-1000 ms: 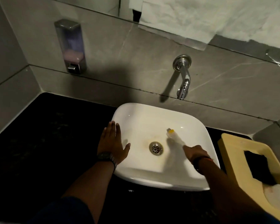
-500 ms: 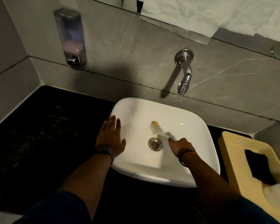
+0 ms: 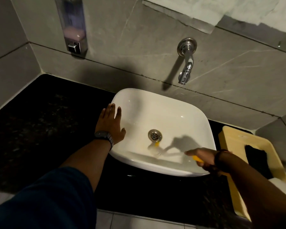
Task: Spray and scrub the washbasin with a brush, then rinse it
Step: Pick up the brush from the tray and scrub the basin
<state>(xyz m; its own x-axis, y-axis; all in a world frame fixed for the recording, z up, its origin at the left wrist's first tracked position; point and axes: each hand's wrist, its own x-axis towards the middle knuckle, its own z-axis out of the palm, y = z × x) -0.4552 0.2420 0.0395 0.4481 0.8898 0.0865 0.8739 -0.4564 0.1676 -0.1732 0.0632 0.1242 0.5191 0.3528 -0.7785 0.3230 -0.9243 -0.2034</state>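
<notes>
A white washbasin [image 3: 180, 103] sits on a black counter, with a metal drain [image 3: 154, 135] near its middle. My left hand [image 3: 110, 124] lies flat and open on the basin's left rim, a watch on its wrist. My right hand [image 3: 203, 157] hovers over the basin's front right rim, shut on a brush [image 3: 158, 148] with a yellow handle. The brush is motion-blurred; its head lies on the basin floor just in front of the drain. A chrome wall tap [image 3: 186, 66] hangs above the basin's back edge, with no water running.
A soap dispenser [image 3: 72, 25] is fixed to the grey tiled wall at the upper left. A yellow tray [image 3: 234, 141] holding a dark object stands on the black counter [image 3: 48, 129] to the right of the basin. Paper covers the mirror above.
My right hand has pulled back from beside the drain to the front right rim, dragging the brush head from behind the drain to just in front of it. My left hand stayed on the rim.
</notes>
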